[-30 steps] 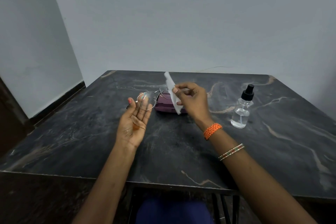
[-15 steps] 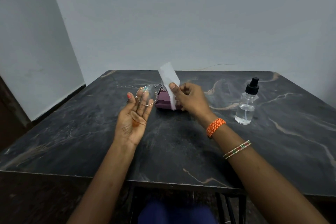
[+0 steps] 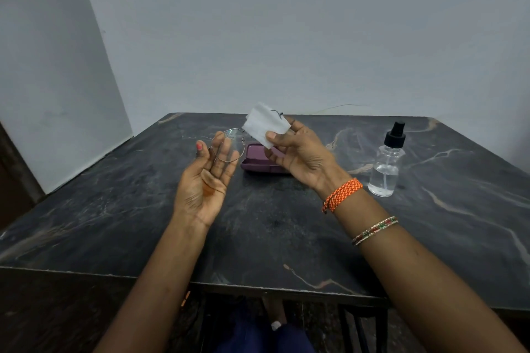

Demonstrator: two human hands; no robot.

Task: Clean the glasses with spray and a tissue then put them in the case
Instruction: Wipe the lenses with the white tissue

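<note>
My left hand (image 3: 205,180) is raised palm up above the dark marble table (image 3: 143,209) and holds thin metal-rimmed glasses (image 3: 229,145) by their left lens with the fingertips. My right hand (image 3: 301,155) pinches a white tissue (image 3: 263,125), which lies over the glasses' right lens; a temple tip sticks out above the tissue. Behind both hands a purple glasses case (image 3: 255,162) rests on the table, partly hidden by my right hand. A clear spray bottle (image 3: 385,169) with a black nozzle stands to the right, apart from both hands.
Grey walls close the table off at the back and left. The table's front edge runs just below my forearms, with a dark chair frame (image 3: 361,324) under it. A thin wire (image 3: 344,106) lies at the table's back edge.
My right hand has turned the tissue from upright to flat and brought it against the right lens. The left hand kept the glasses in nearly the same place.
</note>
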